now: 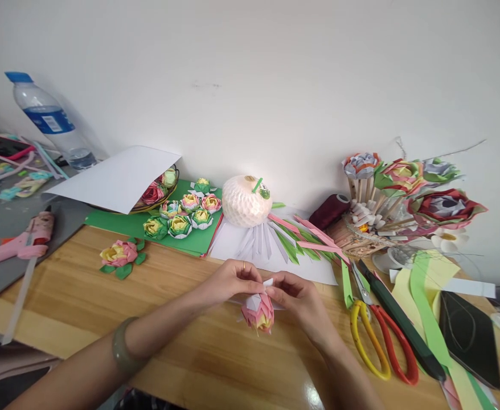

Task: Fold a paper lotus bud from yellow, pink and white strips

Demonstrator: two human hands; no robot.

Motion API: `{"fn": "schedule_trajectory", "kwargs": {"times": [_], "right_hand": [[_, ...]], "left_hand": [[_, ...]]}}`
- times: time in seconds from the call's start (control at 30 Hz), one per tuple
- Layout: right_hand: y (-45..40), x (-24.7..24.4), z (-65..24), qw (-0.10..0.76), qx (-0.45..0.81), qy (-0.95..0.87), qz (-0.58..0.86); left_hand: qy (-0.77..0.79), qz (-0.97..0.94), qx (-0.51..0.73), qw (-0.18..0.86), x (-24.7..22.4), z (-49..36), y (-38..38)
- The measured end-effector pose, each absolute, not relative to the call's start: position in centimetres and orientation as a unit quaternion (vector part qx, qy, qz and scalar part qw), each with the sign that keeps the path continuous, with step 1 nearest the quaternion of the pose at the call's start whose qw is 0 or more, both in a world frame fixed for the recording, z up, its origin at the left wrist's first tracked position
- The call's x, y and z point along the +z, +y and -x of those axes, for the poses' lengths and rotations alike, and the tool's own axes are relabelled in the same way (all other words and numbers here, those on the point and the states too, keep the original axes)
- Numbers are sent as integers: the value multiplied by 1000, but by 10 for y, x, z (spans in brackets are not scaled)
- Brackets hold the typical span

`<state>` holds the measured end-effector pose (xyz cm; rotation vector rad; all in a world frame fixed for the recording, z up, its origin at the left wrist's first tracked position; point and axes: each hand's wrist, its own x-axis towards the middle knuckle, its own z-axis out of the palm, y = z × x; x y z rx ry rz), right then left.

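Note:
Between my two hands is a folded paper flower [258, 313], pink and white outside with a yellow centre that faces down and toward me. My left hand [233, 282] pinches its upper left edge, fingers closed. At the upper right, my right hand [292, 290] pinches near a small white paper piece [269, 282] that sticks up from the flower. Fingertips partly hide where the paper meets. Beyond the hands lie folded white paper strips [256, 244] and green and pink strips [290, 245] on a white sheet [318, 270].
A finished pink flower with green leaves [121, 255] lies left, near several small paper flowers [179, 226] on a green sheet [190, 244]. A white textured lamp [246, 200] stands behind. Scissors [382, 336], a dark green cutter [404, 322] and a phone [470, 339] lie right; a pink glue gun [17, 247] lies left.

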<state>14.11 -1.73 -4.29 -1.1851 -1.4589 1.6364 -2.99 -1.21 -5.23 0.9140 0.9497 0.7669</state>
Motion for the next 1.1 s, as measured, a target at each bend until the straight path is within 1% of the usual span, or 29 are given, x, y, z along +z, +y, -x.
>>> {"fn": "schedule_trajectory", "kwargs": {"times": [0.1,0.33,0.6,0.73,0.83,0.9,1.0,1.1], "right_hand": [[-17,-43,-142,306,625,-568,440],[-19,-48,-142,314,561,-611,463],[-21,-47,-138,311,530,-631,473],[-19,-50,-137,297,573,-593,481],[-18,-50,-138,285,593,-579,481],[-19,-49,-138,295,548,-609,492],[-23,-48,-138,330,429,-667,512],[-26,-49,-140,362,310,-722,500]], "left_hand": [[448,-401,341,723,-53,30,-12],[458,-434,355,690,-51,28,-13],[474,-437,355,677,-52,28,-14],[489,-446,375,649,-52,29,-13],[487,-442,378,651,-52,29,-13],[482,-408,368,682,-50,29,-12],[449,-358,330,749,-47,30,-13],[369,-431,268,779,-43,32,-14]]}}
